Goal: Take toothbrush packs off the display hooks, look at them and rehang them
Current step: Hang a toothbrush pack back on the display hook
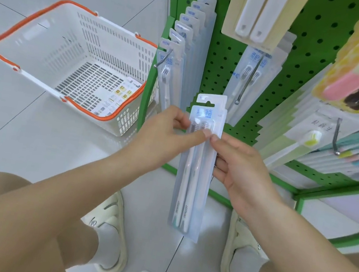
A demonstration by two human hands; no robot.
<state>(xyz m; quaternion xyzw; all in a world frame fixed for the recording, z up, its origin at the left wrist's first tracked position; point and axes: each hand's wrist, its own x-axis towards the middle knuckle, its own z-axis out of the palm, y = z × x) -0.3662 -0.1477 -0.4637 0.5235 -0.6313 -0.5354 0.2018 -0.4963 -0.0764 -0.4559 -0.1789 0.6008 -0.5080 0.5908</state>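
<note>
I see 2 bare hands in front of a green peg board (224,55). Both hands hold 1 toothbrush pack (197,163) between them. The pack is off its hook and hangs straight down in the air, just in front of the board, above the pale floor (30,133). It has 2 white brushes in it, heads up.

My left hand (165,131) pinches the pack near the brush heads, with the thumb on the front and the fingers curled behind. My right hand (240,168) pinches the right edge of the pack, thumb on the front near the left thumb, fingers behind. It looks like there may be more than 1 pack in the grip, because I see a second card top behind the first, but I cannot tell for sure.

More toothbrush packs (188,41) hang in a row on a hook to the left on the board. A bare metal hook (246,85) sticks out over another pack just above the hands.

A white basket (45,45) with orange handles sits on the floor to the left, well apart from the hands. 2 feet in pale sandals (113,232) stand below the pack
</note>
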